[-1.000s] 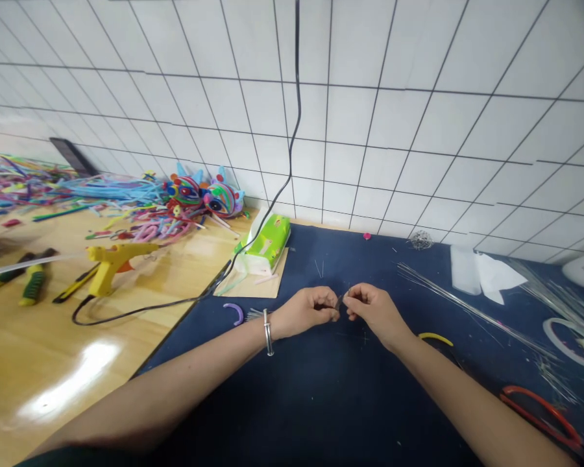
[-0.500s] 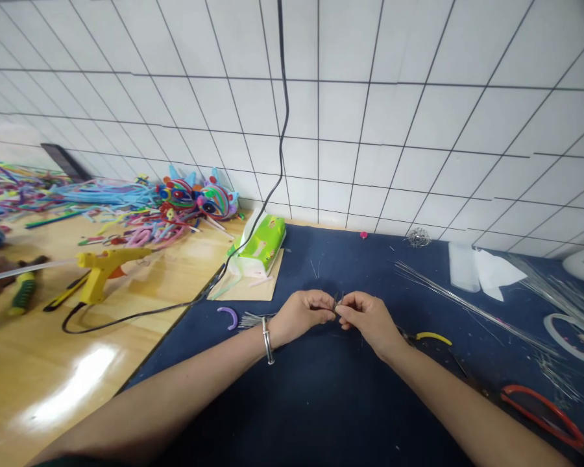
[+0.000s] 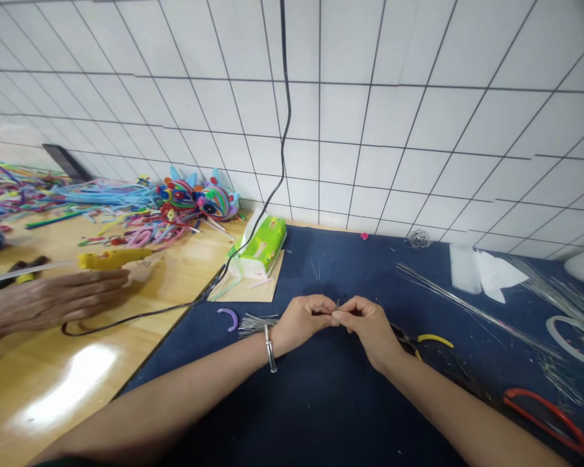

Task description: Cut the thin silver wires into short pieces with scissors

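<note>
My left hand (image 3: 305,319) and my right hand (image 3: 365,323) meet fingertip to fingertip over the dark blue mat (image 3: 321,402). Both are closed in a pinch on a small bundle of thin metal wires (image 3: 337,306) held between them. A silver bangle sits on my left wrist. Cut wire pieces (image 3: 255,321) lie on the mat just left of my left hand. Yellow-handled pliers (image 3: 425,340) lie just right of my right hand.
Another person's hand (image 3: 53,299) reaches over the yellow glue gun (image 3: 111,259) on the wooden table at left. A green tissue pack (image 3: 263,245), a purple curved piece (image 3: 230,318), long wires (image 3: 467,308), red-handled cutters (image 3: 545,415) and colourful pipe cleaners (image 3: 102,194) lie around.
Another person's hand has come in from the left over the glue gun. My hands stay pinched together on the wires, shifted slightly toward me.
</note>
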Demonstrator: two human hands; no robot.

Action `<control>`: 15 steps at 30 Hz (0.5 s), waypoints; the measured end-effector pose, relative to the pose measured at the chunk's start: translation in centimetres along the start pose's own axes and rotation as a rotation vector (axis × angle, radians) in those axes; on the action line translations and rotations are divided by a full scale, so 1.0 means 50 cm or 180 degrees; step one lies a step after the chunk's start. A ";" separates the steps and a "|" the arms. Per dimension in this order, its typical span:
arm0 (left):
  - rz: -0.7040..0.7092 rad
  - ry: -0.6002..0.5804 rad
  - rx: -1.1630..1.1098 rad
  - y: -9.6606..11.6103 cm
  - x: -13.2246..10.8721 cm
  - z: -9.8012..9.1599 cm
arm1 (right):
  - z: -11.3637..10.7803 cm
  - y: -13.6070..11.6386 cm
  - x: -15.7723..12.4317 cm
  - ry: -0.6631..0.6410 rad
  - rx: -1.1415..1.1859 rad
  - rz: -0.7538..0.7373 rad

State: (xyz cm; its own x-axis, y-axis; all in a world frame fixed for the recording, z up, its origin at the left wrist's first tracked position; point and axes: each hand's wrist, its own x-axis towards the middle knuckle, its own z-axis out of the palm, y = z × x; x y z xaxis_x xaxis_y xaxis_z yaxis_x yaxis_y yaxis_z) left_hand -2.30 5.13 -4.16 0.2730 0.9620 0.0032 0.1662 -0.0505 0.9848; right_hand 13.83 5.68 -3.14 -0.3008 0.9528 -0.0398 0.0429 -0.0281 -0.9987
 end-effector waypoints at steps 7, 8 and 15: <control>0.0219 0.0138 0.0148 0.008 -0.001 0.004 | 0.007 -0.007 -0.004 0.0025 -0.0036 -0.0039; 0.0236 0.0143 0.0218 0.011 0.000 0.002 | 0.002 -0.013 -0.001 -0.0055 -0.0140 -0.0052; 0.0401 0.0549 0.0172 0.016 0.003 -0.009 | -0.057 -0.068 0.006 -0.1021 -0.2149 -0.0431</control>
State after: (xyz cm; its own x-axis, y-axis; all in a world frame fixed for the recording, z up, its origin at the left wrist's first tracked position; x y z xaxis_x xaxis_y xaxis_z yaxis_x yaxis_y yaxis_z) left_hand -2.56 5.33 -3.31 0.1293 0.9786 0.1598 0.1929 -0.1829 0.9640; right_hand 16.29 6.92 0.32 -0.6028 0.7974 -0.0286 0.5286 0.3722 -0.7629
